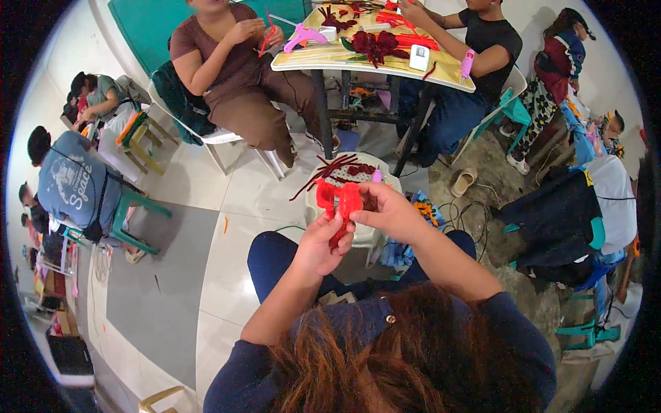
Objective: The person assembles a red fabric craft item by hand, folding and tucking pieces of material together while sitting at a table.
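Observation:
In front of me, above a small white stool [373,237], both hands hold a bright red fuzzy piece [350,198] that looks like bent pipe-cleaner petals. My left hand [322,242] grips it from below, with a darker red part showing between the fingers. On its right side, my right hand [391,215] pinches it near the top with thumb and fingers. Dark red pipe cleaners [333,166] lie across the stool top behind the piece. A small pink object [376,175] stands beside them, partly hidden by my right hand.
Ahead, a table [288,63] bears a pink glue gun [303,36], a dark red fuzzy flower [377,47] and a white box [418,57]. Two people sit there working. Cables [475,215] and a beige shoe [464,182] lie on the floor. A dark-draped chair [558,213] stands right.

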### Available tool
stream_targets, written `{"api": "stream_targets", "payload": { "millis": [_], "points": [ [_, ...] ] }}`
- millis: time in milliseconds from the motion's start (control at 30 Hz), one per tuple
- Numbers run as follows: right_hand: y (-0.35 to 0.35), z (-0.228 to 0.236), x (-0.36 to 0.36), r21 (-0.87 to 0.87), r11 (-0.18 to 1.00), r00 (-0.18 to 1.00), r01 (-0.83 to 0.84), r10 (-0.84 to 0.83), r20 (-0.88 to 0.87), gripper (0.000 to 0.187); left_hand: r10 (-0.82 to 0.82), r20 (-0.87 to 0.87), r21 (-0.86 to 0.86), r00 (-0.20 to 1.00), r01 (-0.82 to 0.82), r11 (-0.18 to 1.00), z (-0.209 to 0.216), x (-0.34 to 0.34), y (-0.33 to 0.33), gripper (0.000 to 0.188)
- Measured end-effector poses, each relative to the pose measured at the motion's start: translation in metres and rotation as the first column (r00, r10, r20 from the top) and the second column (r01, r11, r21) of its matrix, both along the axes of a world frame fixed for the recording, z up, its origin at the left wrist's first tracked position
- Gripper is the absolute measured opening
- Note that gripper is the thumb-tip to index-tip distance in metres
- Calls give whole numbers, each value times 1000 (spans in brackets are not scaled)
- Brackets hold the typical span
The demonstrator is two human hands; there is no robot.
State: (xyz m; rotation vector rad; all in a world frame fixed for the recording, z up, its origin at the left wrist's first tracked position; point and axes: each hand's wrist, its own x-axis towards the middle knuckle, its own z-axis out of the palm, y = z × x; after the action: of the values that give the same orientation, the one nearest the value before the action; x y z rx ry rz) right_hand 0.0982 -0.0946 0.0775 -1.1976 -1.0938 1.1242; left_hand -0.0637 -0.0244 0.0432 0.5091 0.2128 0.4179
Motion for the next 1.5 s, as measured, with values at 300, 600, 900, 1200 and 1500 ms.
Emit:
{"api": "stream_targets", "payload": {
  "millis": [300,600,900,1200,1500],
  "points": [
    [-3,-2,-6,111,991,970,80,-103,219,42,299,-161,284,940,-246,927,6,5,-7,16],
    [-1,-7,-8,255,963,906,82,-179,383,27,365,-198,338,910,-286,896,16,5,-12,19],
    [-7,10,-14,68,980,980,189,-193,53,30,627,-168,648,761,-394,652,20,7,-20,23],
    [-9,9,-8,-7,989,988,149,-149,-27,19,540,-200,617,818,-323,717,27,4,-23,24],
    [-8,-3,0,70,981,981,181,-185,56,15,507,-206,599,837,-302,742,23,4,-26,17]
  ]
}}
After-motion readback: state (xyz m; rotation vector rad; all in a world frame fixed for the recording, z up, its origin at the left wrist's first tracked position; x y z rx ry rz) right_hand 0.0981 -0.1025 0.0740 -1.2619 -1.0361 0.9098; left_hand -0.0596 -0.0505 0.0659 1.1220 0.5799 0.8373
